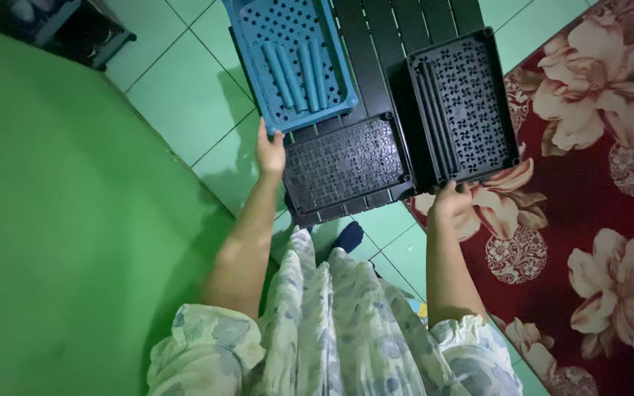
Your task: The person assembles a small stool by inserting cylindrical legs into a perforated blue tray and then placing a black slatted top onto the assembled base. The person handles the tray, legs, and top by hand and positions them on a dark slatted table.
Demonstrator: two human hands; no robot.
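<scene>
My left hand (269, 152) grips the near left corner of a black perforated tray (346, 165), just below a blue perforated tray (251, 66) that holds several blue rods (295, 73). My right hand (450, 202) holds the near edge of a second black perforated tray (464, 103) with black rods along its left side. All the trays rest on a black slatted table (383, 44). Both forearms reach out from a pale floral garment.
A green wall or surface (60, 220) fills the left. Pale green floor tiles (185, 95) lie under the table. A dark red rug with large flowers (596, 191) covers the right. A dark shelf leg (104, 37) stands at top left.
</scene>
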